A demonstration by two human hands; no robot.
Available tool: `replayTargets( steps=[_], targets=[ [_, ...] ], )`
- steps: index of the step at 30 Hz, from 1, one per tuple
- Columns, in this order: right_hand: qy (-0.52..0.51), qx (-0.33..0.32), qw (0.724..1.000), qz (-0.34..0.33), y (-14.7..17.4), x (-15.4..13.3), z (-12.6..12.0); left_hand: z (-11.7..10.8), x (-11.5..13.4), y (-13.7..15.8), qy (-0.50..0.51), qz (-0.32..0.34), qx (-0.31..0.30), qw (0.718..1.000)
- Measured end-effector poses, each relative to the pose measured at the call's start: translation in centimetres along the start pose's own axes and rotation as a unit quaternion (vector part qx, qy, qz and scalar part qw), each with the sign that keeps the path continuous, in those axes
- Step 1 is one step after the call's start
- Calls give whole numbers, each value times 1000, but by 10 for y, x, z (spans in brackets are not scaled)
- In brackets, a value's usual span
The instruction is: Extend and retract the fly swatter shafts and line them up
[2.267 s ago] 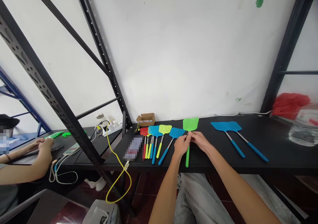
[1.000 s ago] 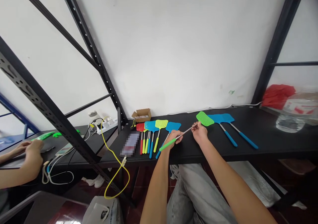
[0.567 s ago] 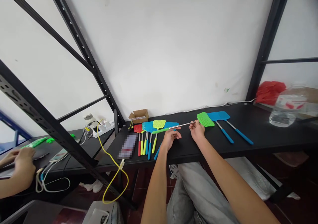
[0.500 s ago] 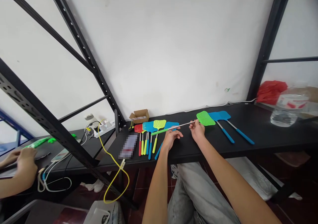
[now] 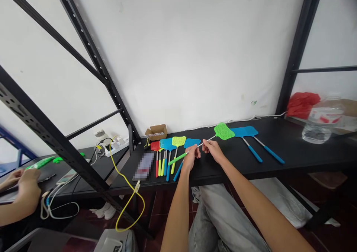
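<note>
A green fly swatter (image 5: 224, 131) with a metal rod is held slanted above the black shelf, its head up to the right. My left hand (image 5: 191, 156) is closed round the rod close to the green handle. My right hand (image 5: 212, 149) pinches the rod nearer the head. Below and left lie several fly swatters: a red one (image 5: 155, 146), blue ones and a yellow one (image 5: 179, 141). A blue fly swatter (image 5: 192, 143) lies behind my left hand, partly hidden by it. Two more blue fly swatters (image 5: 250, 131) rest to the right, handles toward me.
A phone (image 5: 143, 166) with a yellow cable (image 5: 126, 177) lies left of the swatters; behind is an open cardboard box (image 5: 156, 132). A water bottle (image 5: 322, 121) and red plastic bag (image 5: 302, 105) stand right. Another person's hands (image 5: 28, 185) work at far left, beyond a metal upright (image 5: 55, 133).
My right hand has slid along the rod toward my left hand, away from the swatter head. The left fingers have closed round the rod, and the swatter tilts more steeply.
</note>
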State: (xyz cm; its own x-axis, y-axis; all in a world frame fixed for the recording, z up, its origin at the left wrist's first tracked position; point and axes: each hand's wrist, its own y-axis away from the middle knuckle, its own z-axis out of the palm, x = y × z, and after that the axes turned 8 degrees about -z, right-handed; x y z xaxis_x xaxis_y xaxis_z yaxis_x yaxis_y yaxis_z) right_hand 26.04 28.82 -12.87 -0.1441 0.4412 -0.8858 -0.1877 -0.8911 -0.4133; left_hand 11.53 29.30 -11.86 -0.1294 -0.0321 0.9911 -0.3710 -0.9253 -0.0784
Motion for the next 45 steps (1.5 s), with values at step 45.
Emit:
replayTargets(
  steps=[45],
  targets=[
    [18, -31, 999, -24, 2, -6, 3, 6, 3, 2, -58, 37, 69, 995]
  ],
)
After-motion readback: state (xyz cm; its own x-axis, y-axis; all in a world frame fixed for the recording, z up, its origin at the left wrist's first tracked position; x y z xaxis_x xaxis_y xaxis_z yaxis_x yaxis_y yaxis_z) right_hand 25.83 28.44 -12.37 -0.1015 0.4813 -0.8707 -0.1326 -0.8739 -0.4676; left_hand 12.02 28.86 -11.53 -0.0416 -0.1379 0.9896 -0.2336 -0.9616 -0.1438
